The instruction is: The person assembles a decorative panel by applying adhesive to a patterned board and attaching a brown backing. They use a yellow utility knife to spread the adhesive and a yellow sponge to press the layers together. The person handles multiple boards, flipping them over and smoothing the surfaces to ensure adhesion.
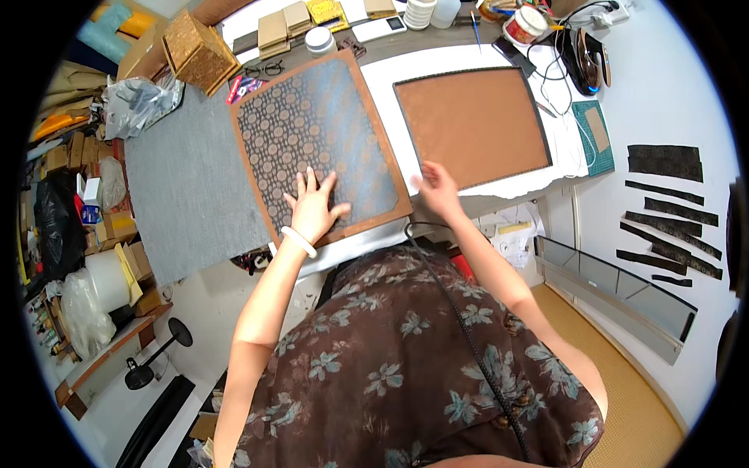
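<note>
My left hand (312, 210) lies flat with spread fingers on a dark patterned sheet (312, 132). This sheet has round motifs and a brown border, and a bluish sheen covers its right part. A white bangle (299, 242) circles my left wrist. My right hand (438, 192) is by the near left corner of a plain brown panel (476, 125) with a dark edging. Its fingers are bent and somewhat blurred, so whether they touch the panel or hold anything is unclear.
White paper (382, 78) lies under the brown panel. A grey board (187, 179) covers the table's left side. Along the back are eyeglasses (264, 70), a white-lidded jar (320, 41), a tub (526, 26) and cables. A green cutting mat (593, 136) sits at the right end.
</note>
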Tool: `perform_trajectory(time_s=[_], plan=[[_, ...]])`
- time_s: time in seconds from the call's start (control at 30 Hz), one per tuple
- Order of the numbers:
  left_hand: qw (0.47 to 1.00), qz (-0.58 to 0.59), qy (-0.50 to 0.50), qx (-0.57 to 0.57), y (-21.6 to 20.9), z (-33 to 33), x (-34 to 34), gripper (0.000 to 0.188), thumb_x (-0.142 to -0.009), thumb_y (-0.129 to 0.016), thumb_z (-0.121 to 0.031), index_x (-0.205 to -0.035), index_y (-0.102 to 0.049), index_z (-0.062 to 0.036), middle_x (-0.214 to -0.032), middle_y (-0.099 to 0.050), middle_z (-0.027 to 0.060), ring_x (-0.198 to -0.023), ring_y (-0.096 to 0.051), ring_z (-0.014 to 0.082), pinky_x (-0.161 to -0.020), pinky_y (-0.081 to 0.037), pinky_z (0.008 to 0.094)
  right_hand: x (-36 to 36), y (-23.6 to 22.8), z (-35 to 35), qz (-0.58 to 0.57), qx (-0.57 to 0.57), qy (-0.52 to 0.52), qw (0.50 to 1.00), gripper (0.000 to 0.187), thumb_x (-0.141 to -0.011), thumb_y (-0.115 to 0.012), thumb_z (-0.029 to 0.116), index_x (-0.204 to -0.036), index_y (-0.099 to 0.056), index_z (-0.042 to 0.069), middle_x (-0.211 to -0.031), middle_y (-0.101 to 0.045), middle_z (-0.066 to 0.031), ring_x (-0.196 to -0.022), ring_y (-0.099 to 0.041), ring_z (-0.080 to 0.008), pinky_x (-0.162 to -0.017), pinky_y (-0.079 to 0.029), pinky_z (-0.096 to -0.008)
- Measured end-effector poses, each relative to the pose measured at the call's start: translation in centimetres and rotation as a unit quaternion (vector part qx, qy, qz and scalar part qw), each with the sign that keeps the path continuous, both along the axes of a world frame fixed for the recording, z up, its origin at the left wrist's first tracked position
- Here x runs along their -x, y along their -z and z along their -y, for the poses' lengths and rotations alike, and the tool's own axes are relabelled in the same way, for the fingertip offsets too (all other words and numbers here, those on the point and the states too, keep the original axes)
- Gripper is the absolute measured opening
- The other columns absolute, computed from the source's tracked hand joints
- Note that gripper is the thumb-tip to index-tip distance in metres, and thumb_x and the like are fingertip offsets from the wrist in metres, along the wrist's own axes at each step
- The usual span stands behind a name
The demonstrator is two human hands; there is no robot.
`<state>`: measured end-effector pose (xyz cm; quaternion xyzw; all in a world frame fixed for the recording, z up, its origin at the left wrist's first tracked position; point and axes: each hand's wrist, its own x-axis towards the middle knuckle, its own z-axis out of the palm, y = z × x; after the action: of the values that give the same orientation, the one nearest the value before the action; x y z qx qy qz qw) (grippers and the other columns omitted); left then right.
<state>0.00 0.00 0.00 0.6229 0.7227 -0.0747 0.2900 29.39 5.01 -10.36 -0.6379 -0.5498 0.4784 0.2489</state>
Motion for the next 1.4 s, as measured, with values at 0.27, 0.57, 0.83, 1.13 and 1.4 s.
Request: perform_trajectory(time_s=[0.27, 0.57, 0.83, 1.13, 1.4], plan=[[0.953, -0.136, -0.073, -0.261, 7.0, -10.1, -3.5, 0.073, -0.099, -0.037, -0.056, -0.157, -0.023, -0.0149, -0.164, -0.011, 0.0160, -0.151, -0.001, 0.0392, -0.119, 0.003, 0.0583, -16.6, 7.7, -7.3, 0.213, 0.042, 0.371, 0.903, 0.056, -0.077, -0.075, 0.026, -0.118, -0.054, -0.005, -0.112, -0.064, -0.0218, -0.105, -0.063, -0.0346, -0.094, -0.049, -0.0403], [0.945, -0.154, -0.079, -0.277, 7.1, -10.8, -3.3, 0.071, -0.098, -0.042, -0.054, -0.156, -0.027, -0.0170, -0.164, -0.015, 0.0145, -0.151, -0.005, 0.0392, -0.119, -0.002, 0.0576, -17.3, 9.6, -9.2, 0.098, 0.117, 0.571, 0.806, 0.053, -0.077, -0.075, 0.025, -0.113, -0.045, 0.000, -0.110, -0.060, -0.0220, -0.079, -0.068, -0.0328, -0.059, -0.058, -0.0390], [0.938, -0.153, -0.097, -0.297, 7.1, -13.1, -1.2, 0.074, -0.098, -0.040, -0.054, -0.156, -0.024, -0.0103, -0.161, -0.012, 0.0261, -0.150, -0.005, 0.0423, -0.120, -0.002, 0.0549, -20.7, 12.5, -7.9, 0.025, 0.163, 0.398, 0.903, 0.036, -0.093, -0.061, 0.026, -0.106, -0.045, -0.004, -0.063, -0.057, -0.0120, -0.039, -0.051, -0.0203, -0.033, -0.041, -0.0328], [0.943, -0.140, -0.111, -0.280, 7.3, -13.3, -1.7, 0.078, -0.097, -0.037, -0.058, -0.157, -0.023, -0.0096, -0.162, -0.011, 0.0248, -0.151, -0.004, 0.0417, -0.120, -0.002, 0.0549, -22.4, 14.7, -7.7, 0.121, 0.085, 0.414, 0.898, 0.028, -0.088, -0.053, 0.022, -0.085, -0.054, -0.005, -0.065, -0.061, -0.0158, -0.048, -0.060, -0.0245, -0.043, -0.048, -0.0368], [0.940, -0.060, -0.110, -0.316, 7.8, -11.8, 0.6, 0.079, -0.098, -0.040, -0.053, -0.154, -0.023, 0.0009, -0.161, -0.015, 0.0243, -0.151, -0.008, 0.0373, -0.122, -0.005, 0.0480, -19.6, 6.6, -8.6, -0.137, 0.060, 0.497, 0.854, 0.019, -0.086, -0.061, 0.020, -0.078, -0.051, 0.006, -0.064, -0.053, -0.0023, -0.043, -0.043, -0.0124, -0.043, -0.039, -0.0293]])
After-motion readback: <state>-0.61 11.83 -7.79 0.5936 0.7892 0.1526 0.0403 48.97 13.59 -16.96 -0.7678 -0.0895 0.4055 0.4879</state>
